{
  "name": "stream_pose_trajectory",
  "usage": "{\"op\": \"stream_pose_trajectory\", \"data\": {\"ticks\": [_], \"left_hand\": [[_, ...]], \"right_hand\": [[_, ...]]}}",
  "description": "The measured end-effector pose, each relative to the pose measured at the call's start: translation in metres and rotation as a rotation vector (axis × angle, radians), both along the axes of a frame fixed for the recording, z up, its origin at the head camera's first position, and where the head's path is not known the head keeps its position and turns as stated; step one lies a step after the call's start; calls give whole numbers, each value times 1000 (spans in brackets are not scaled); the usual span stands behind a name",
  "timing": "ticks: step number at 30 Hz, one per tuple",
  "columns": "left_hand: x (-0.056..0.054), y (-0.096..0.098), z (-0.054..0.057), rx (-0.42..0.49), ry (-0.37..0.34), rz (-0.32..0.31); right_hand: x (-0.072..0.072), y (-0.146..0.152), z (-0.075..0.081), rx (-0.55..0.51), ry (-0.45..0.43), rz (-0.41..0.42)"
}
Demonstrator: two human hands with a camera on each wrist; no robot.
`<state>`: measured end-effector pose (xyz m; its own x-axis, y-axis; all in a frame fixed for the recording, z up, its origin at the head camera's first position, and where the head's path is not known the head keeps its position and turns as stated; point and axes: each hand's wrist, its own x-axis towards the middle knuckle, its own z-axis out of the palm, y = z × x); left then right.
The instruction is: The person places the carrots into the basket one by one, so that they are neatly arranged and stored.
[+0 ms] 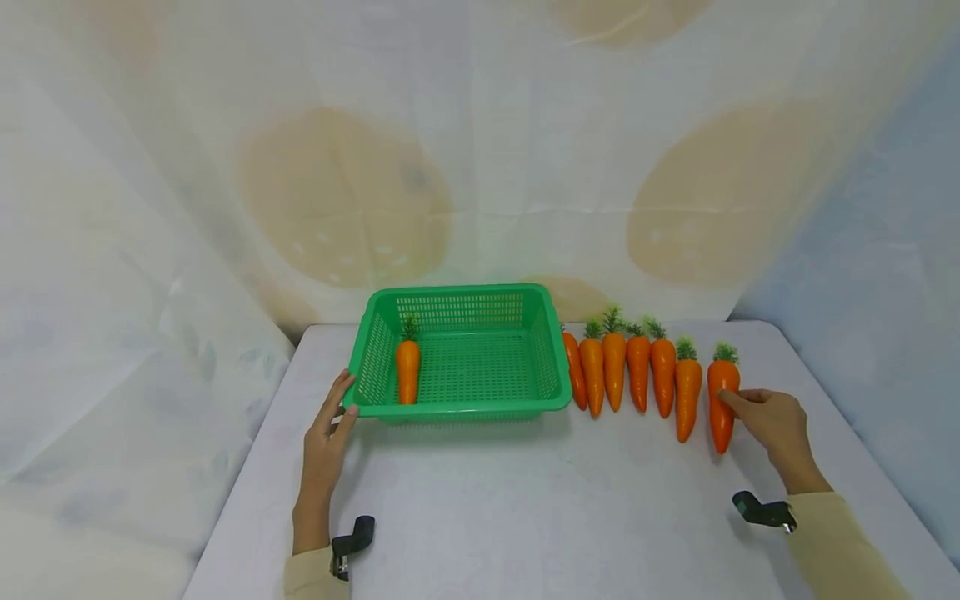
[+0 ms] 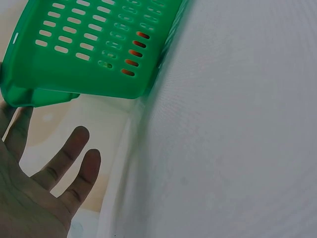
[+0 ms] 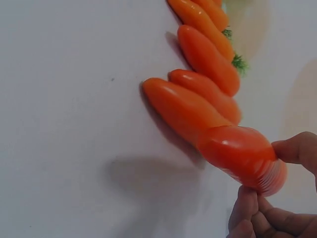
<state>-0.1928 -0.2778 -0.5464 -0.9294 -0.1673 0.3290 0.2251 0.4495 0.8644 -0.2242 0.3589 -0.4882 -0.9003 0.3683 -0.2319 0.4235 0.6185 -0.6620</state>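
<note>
At the front left corner of a green plastic basket, my left hand holds the rim between thumb and fingers. In the left wrist view, two of its fingers stretch out free below the rim. One orange carrot with a green top lies inside the basket's left part. My right hand pinches a redder carrot between thumb and fingertips, at the right end of a row. That carrot's tip overlaps the neighbouring carrot in the right wrist view, and a shadow falls on the table below it.
Several more carrots lie side by side right of the basket, green tops toward the back. The leftmost is partly hidden by the basket wall. A white-covered table bears everything, with a patterned cloth hanging behind it.
</note>
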Motion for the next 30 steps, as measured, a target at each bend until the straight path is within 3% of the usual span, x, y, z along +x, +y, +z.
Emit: {"op": "stream_pose_trajectory", "data": {"ticks": [8,12,14,16,19,22,30], "left_hand": [[1,0,-2,17,6,1],[9,8,17,28,-2,-3],[9,8,17,31,-2,-5],[7,6,13,28,5,-10],[0,0,-1,26,9,-7],[0,1,0,19,-1,-2],[12,10,27,17,13,-29]], "right_hand": [[-2,-9,14,10,31,28],[-3,-14,22,18,39,44],[-3,-17,25,19,35,51],[-4,-20,28,14,27,53],[-5,-26,34,2,12,49],[-7,-33,38,-9,3,41],[-12,-47,47,-15,23,77]]}}
